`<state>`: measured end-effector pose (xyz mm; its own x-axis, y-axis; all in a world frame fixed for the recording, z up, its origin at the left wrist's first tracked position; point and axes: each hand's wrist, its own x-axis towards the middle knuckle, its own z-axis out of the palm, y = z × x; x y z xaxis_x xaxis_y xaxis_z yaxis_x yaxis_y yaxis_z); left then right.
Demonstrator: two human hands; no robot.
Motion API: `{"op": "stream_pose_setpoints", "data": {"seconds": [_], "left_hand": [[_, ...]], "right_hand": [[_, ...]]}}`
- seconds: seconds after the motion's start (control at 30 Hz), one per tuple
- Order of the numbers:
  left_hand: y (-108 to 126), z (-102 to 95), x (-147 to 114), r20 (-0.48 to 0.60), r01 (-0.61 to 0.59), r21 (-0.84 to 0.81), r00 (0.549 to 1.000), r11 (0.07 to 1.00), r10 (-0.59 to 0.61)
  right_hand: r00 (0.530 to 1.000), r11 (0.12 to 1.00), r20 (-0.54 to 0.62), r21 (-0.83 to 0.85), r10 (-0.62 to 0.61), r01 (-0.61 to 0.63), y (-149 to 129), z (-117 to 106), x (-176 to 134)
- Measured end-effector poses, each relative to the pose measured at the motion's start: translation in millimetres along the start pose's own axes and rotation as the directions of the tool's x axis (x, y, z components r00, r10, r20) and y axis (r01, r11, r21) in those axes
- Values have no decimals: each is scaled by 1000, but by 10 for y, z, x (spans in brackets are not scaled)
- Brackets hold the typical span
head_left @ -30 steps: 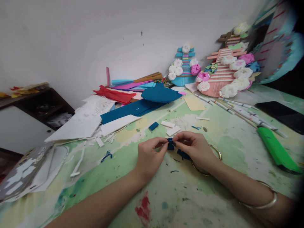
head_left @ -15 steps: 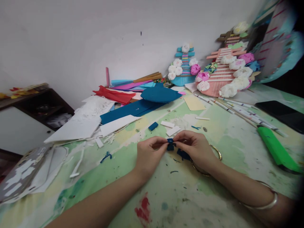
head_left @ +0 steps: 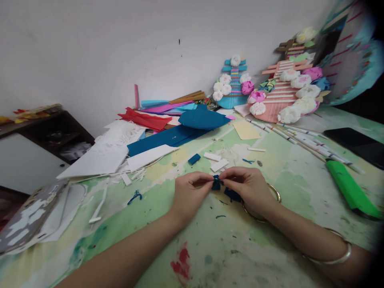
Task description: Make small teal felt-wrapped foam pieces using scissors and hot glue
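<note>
Between my fingertips is a small dark blue piece (head_left: 216, 185), perhaps crepe paper, held just above the table. My left hand (head_left: 192, 192) pinches it from the left side, thumb and forefinger together. From the right, my right hand (head_left: 250, 188) pinches its other edge. Another dark blue piece (head_left: 232, 195) lies under my right fingers, partly hidden. Beyond my hands sit a blue-wrapped block (head_left: 194, 159) and two white blocks (head_left: 219, 165). Part of a gold ring (head_left: 274, 192) shows behind my right hand.
Blue paper sheets (head_left: 168, 138) and white board (head_left: 99, 156) lie at the back left. Flower-decorated craft instruments (head_left: 234, 90) lean on the wall. At right are paper sticks (head_left: 315, 146), a black phone (head_left: 354, 145) and a green cutter (head_left: 351, 188). Blue scraps (head_left: 135, 197) dot the painted tabletop.
Both hands keep their pinch on the small blue piece, with only a slight shift of the fingers. The whole view has moved very slightly; the other things lie as before.
</note>
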<state>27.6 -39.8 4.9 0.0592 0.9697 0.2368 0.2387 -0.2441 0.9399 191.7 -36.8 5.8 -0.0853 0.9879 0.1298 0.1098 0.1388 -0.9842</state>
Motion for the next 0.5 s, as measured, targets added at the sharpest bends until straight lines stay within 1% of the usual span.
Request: {"op": "stream_pose_setpoints", "data": {"seconds": [0.17,0.27,0.4,0.5], "left_hand": [[5,0,18,44,46,-60,998,997,-43],[15,0,13,41,59,-68,998,996,-57],[23,12,1,25,110,-98,994,989,-108],[19,22,8,34,151,-145,988,978,-148]], "right_hand": [[999,999,33,27,19,-20,16,0,-3],[998,998,44,38,42,-43,8,-2,-13],[997,997,55,54,47,-50,4,-2,-16],[997,997,49,56,52,-55,11,2,-8]]}}
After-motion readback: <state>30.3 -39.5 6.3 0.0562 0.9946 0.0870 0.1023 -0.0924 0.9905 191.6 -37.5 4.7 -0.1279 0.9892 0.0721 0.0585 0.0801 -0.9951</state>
